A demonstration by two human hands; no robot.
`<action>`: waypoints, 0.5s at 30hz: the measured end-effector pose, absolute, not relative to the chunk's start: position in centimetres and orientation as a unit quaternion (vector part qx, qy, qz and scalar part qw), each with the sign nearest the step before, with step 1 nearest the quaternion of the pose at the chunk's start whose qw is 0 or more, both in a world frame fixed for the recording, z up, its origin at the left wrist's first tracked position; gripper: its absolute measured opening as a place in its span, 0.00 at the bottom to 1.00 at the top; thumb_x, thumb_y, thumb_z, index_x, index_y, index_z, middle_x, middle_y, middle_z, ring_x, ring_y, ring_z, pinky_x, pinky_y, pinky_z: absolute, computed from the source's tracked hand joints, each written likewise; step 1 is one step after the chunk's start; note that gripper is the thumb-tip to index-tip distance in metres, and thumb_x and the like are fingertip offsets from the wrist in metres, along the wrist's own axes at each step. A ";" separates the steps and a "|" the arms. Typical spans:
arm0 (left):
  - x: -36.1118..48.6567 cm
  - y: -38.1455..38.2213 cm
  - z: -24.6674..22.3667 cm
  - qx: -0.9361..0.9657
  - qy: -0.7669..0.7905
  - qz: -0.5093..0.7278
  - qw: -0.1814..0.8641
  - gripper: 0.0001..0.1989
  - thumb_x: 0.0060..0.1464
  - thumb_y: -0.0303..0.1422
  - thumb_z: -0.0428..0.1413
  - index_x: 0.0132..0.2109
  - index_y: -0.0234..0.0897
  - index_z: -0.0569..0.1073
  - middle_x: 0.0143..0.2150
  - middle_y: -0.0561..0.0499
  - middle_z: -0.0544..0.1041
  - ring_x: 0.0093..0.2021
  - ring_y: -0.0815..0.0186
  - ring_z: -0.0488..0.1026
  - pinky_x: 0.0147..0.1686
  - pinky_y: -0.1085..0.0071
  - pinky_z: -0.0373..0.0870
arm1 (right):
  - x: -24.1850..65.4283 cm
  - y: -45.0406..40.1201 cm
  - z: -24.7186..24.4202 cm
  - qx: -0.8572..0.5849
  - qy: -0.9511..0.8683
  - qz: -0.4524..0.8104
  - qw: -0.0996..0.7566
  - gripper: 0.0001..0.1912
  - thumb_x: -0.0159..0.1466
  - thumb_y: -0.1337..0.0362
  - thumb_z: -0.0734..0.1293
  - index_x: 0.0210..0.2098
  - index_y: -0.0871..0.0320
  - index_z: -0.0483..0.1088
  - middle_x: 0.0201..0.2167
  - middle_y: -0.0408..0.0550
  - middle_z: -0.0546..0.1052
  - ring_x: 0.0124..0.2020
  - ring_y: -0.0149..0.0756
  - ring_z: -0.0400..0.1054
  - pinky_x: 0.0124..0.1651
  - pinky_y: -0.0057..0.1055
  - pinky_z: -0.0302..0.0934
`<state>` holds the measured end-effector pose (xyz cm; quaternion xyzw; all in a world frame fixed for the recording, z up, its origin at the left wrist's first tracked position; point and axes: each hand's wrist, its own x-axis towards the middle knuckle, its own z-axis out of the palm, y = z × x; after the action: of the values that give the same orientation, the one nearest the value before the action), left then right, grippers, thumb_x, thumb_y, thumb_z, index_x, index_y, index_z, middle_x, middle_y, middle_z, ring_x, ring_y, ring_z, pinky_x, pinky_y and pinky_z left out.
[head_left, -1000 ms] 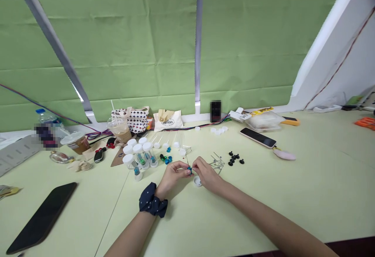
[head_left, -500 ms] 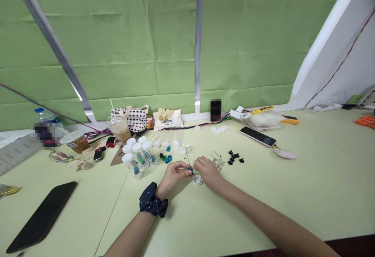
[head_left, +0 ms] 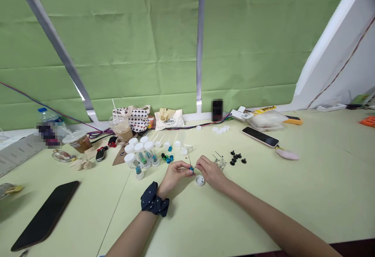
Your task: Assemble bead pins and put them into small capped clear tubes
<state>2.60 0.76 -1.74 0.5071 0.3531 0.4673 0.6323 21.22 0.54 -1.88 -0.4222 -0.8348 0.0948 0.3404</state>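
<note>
Between its thumb and fingers my left hand [head_left: 175,174] holds a small blue piece [head_left: 191,169], from which a thin bent wire [head_left: 190,160] rises. My right hand [head_left: 211,172] is close on its right, fingers pinched together; what they hold is too small to make out. Just below the fingertips a white cap [head_left: 199,180] lies with tiny bits inside. Thin metal wires [head_left: 220,161] are piled beyond my right hand, beside several black round pieces [head_left: 236,157]. Blue and green pieces [head_left: 169,158] lie behind my left hand.
Clear tubes with white lids [head_left: 143,153] stand at the left. Behind them are drink cups [head_left: 121,130] and a small cloth bag [head_left: 169,120]. A phone [head_left: 260,137] lies at the right, a dark tablet-like slab [head_left: 47,214] at the front left.
The whole view has shifted slightly, so things appear a little further right. My fingers remain at the blue piece, with my right fingertips a touch further from it.
</note>
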 end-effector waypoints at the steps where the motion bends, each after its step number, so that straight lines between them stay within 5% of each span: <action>1: 2.6 0.7 -1.8 0.510 0.353 0.466 0.631 0.14 0.35 0.32 0.67 0.31 0.31 0.75 0.28 0.48 0.78 0.30 0.63 0.77 0.36 0.65 0.73 | 21.2 0.5 -1.9 -0.428 -0.836 0.074 0.335 0.10 0.67 0.66 0.53 0.31 0.57 0.61 0.29 0.43 0.65 0.24 0.28 0.59 0.26 0.25 0.50; 9: 2.7 0.5 -1.8 0.523 0.351 0.455 0.629 0.12 0.38 0.32 0.66 0.31 0.31 0.75 0.29 0.47 0.78 0.30 0.64 0.75 0.36 0.66 0.72 | 20.7 0.5 -2.5 -0.461 -0.825 -0.016 0.327 0.11 0.66 0.67 0.54 0.30 0.58 0.63 0.33 0.46 0.66 0.21 0.26 0.58 0.22 0.25 0.44; 15: 2.7 0.6 -1.8 0.523 0.348 0.453 0.633 0.12 0.38 0.32 0.66 0.31 0.31 0.75 0.29 0.47 0.78 0.31 0.64 0.75 0.37 0.66 0.71 | 20.9 0.9 -3.0 -0.454 -0.829 0.045 0.323 0.14 0.66 0.66 0.54 0.25 0.58 0.62 0.21 0.41 0.66 0.21 0.28 0.58 0.24 0.24 0.46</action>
<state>2.68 0.56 -1.77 0.5226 0.3483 0.4528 0.6329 20.93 0.87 -3.02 -0.4540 -0.8292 0.0448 0.3229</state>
